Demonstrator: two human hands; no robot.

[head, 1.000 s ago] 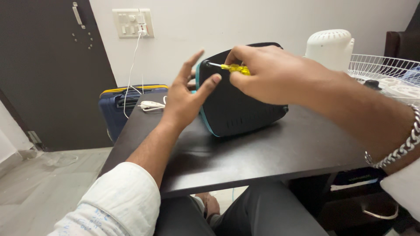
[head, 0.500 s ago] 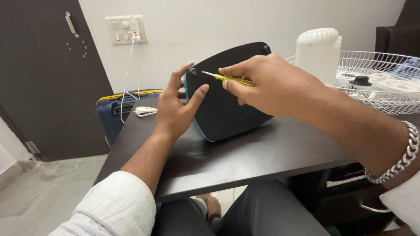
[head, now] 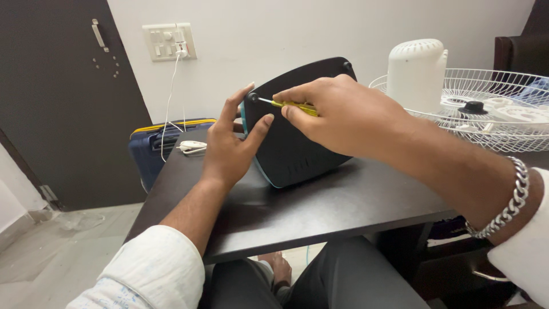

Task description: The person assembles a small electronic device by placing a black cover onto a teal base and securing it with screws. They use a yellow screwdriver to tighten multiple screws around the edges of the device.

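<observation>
A black base with a teal edge stands tilted on its side near the middle of the dark table, underside toward the camera, a round foot at each upper corner. The left hand is spread against its left edge, thumb on the dark face and fingers reaching round the rim, steadying rather than clamping it. The right hand is pinched shut on a yellow-handled screwdriver, whose tip meets the foot at the base's 10 o'clock corner. The right forearm, wearing a chain bracelet, crosses in from 4 o'clock and hides much of the base's right half. At 2 o'clock from the base a white domed housing stands upright, and just beside it, toward 3 o'clock, a white wire grill lies flat with a black knob and white blades inside it. At 9 o'clock a small white gadget rests near the table's far left edge, with a white cable running up to a cream switch plate on the wall at 11 o'clock. Below it, beyond the table, a blue suitcase with a yellow trim line stands beside a dark door. White sleeves cover both arms near the bottom corners.
</observation>
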